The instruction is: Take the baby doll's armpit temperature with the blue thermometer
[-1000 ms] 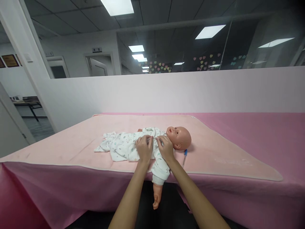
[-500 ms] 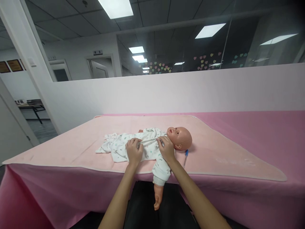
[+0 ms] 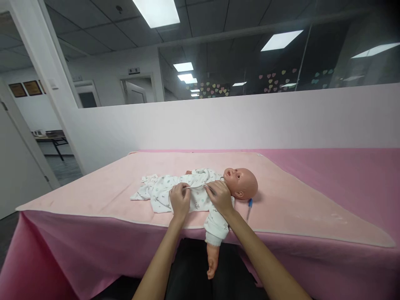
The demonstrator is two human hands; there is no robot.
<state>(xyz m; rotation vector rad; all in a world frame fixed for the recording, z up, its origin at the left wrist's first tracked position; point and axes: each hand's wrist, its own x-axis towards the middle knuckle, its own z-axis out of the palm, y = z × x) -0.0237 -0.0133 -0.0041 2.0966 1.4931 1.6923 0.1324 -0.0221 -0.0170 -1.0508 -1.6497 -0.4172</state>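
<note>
Pink-covered bench point(image 3: 359, 175), peach mat point(image 3: 296, 212) on top. Doll point(image 3: 241, 183) lies face up on mat, head right, near arm hanging over near edge, printed white gown point(image 3: 200, 204) on. Left hand point(image 3: 180, 200) and right hand point(image 3: 220, 196), fingers pinched closed, hold thin white tie point(image 3: 196, 186) between them over gown. Blue-capped pen point(image 3: 249, 206) just near side of head.

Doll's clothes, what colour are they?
White clothes with small green and dark prints, seen in the head view.

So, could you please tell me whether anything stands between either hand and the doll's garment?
Nothing visible does: the left hand and right hand are at the garment, a thin white strip between them. The blue-capped pen lies near the doll's head.
</note>
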